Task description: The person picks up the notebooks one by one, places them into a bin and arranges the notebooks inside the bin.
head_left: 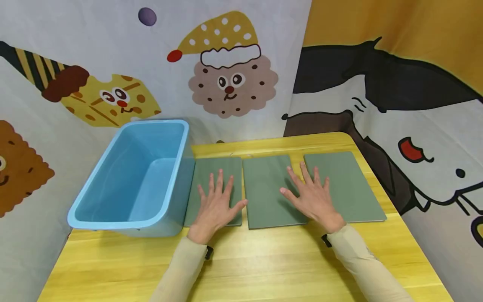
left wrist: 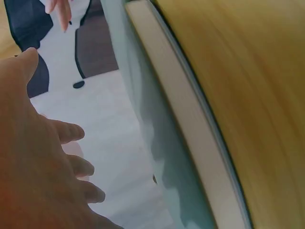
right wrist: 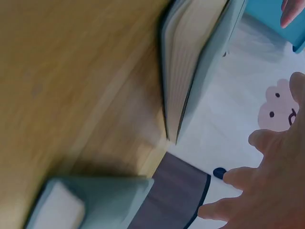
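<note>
Three green books [head_left: 268, 193] lie in a row on the yellow table [head_left: 241, 272], beside a blue bin [head_left: 180, 201]; from the head view, the left hand [head_left: 214, 207] hangs over the leftmost one and the right hand [head_left: 315, 199] over the gap between the other two. From the left wrist, the fingers [left wrist: 71, 132] reach out spread, clear of the page edges [left wrist: 182, 109] — nothing held. From the right wrist, likewise spread and empty; I'd centre that hand over one book — straddling could skew both.

Bright, diffuse light is filling the room; a pale sheen is marking the table [head_left: 281, 270], the right hand [head_left: 315, 199] is softly shadowing the middle green book [head_left: 266, 201], and wrist views are looking dimmer, partly blurred.
</note>
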`<state>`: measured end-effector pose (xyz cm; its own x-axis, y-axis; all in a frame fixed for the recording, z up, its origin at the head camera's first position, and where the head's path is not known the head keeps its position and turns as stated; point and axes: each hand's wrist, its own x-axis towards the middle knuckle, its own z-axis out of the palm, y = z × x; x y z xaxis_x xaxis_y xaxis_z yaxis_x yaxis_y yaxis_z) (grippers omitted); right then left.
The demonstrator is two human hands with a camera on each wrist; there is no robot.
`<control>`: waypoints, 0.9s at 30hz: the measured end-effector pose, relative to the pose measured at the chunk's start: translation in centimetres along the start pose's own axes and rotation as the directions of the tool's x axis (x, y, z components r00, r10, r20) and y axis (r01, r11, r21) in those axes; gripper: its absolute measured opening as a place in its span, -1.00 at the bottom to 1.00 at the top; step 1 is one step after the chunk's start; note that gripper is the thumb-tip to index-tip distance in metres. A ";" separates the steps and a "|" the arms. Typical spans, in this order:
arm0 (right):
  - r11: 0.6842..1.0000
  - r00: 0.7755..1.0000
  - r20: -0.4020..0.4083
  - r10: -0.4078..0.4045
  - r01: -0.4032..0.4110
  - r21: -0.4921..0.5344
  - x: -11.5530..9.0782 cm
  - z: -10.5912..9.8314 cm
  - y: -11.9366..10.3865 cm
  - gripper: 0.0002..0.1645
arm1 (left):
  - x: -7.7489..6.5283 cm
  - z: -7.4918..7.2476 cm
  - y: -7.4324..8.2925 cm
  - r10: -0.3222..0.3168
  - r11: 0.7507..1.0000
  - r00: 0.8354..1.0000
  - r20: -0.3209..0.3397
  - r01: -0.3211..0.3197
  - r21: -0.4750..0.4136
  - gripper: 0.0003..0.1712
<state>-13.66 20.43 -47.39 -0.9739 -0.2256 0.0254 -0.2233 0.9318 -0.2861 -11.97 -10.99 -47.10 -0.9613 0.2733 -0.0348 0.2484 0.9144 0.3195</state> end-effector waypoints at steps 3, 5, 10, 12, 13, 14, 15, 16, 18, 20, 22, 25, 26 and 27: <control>1.000 1.000 0.007 0.019 -0.019 0.012 -0.1 -0.4 0.6 0.00 | 0.2 -0.1 0.9 0.025 1.000 1.000 0.004 -0.025 -0.013 0.10; 0.999 0.999 0.011 0.036 -0.036 0.024 -0.3 -0.7 1.2 0.00 | 0.3 -0.1 1.6 0.044 0.999 0.999 0.008 -0.043 -0.022 0.10; 0.995 0.997 0.019 0.073 -0.074 0.066 -0.9 -1.5 3.3 0.00 | 0.9 0.4 3.5 0.086 0.996 0.996 0.010 -0.086 -0.026 0.11; 0.992 0.996 0.025 0.087 -0.089 0.091 -1.3 -1.9 4.3 -0.01 | 1.1 0.8 4.3 0.106 0.994 0.994 0.013 -0.106 -0.035 0.11; 0.990 0.995 0.031 0.095 -0.097 0.103 -1.4 -2.0 4.9 -0.01 | 1.3 0.9 4.7 0.113 0.993 0.993 0.019 -0.112 -0.045 0.11; 0.988 0.994 0.036 0.102 -0.105 0.115 -1.6 -2.2 5.5 -0.02 | 1.4 1.1 5.1 0.123 0.991 0.992 0.025 -0.121 -0.053 0.11; 0.985 0.993 0.043 0.110 -0.114 0.127 -1.7 -2.4 6.0 -0.02 | 1.6 1.3 5.5 0.134 0.990 0.990 0.031 -0.132 -0.058 0.11; 0.983 0.992 0.050 0.117 -0.123 0.140 -1.8 -2.5 6.6 -0.03 | 1.7 1.4 5.9 0.147 0.988 0.988 0.036 -0.145 -0.062 0.10; 0.975 0.989 0.060 0.134 -0.143 0.168 -2.0 -2.8 7.7 -0.03 | 2.0 1.7 6.7 0.173 0.983 0.984 0.042 -0.170 -0.069 0.09; 0.969 0.987 0.068 0.144 -0.154 0.194 -2.2 -3.1 8.8 -0.03 | 2.4 2.0 7.5 0.197 0.979 0.979 0.043 -0.195 -0.052 0.08; 0.964 0.986 0.071 0.152 -0.164 0.209 -2.3 -3.4 9.7 -0.03 | 2.8 2.3 8.4 0.215 0.976 0.976 0.044 -0.213 -0.044 0.06; 0.955 0.981 0.085 0.177 -0.192 0.228 -2.7 -3.8 11.1 -0.02 | 3.5 2.8 9.9 0.244 0.970 0.968 0.060 -0.242 -0.036 0.04; 0.951 0.978 0.094 0.188 -0.205 0.232 -2.8 -3.9 11.5 -0.02 | 3.7 3.0 10.4 0.256 0.967 0.964 0.067 -0.254 -0.031 0.04; 0.947 0.975 0.101 0.199 -0.218 0.235 -2.9 -4.0 11.9 -0.01 | 3.9 3.2 10.9 0.266 0.964 0.961 0.080 -0.264 -0.031 0.04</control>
<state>-13.64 33.32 -47.07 -0.9896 -0.0632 -0.1289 0.0101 0.8651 -0.5016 -12.59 1.03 -46.82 -0.8479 0.5296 -0.0239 0.4899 0.7999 0.3466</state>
